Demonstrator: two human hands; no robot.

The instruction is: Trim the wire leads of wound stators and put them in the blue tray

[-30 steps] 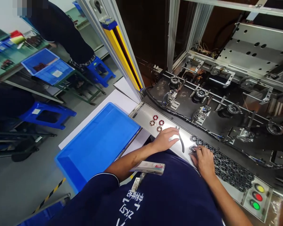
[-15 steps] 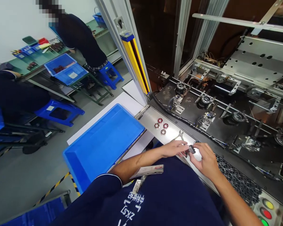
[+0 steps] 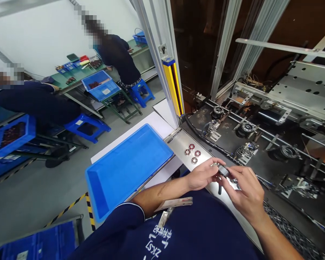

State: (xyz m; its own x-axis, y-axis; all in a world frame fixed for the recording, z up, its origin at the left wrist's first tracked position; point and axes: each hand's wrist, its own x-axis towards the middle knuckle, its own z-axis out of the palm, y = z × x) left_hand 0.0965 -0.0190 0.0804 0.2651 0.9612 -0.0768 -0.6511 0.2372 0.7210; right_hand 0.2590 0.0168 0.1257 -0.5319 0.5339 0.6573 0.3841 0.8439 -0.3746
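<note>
A small dark grey, ring-shaped metal part [image 3: 223, 170] is held between both hands over the steel ledge. My left hand [image 3: 204, 175] grips its left side with thumb and fingers. On the opposite side, the fingertips and thumb of my right hand [image 3: 245, 186] are closed on the same part. Below it a black handle [image 3: 220, 189] sticks out, perhaps of the pliers, whose rest is hidden by my left hand. Several round parts with red and silver faces [image 3: 194, 160] lie on the ledge [image 3: 178, 142], left of my hands.
An open blue tray [image 3: 132, 164] stands left of the ledge. Machine fixtures [image 3: 246, 128] line the dark deck beyond it, behind a yellow light-curtain post [image 3: 173, 86]. Dark ring parts [image 3: 287, 227] crowd the lower right. Two people sit at benches on the left.
The camera view has swung left, so the scene sits further right. The dark part has turned in my fingers and shows its round side. The pliers' silver jaws are now covered.
</note>
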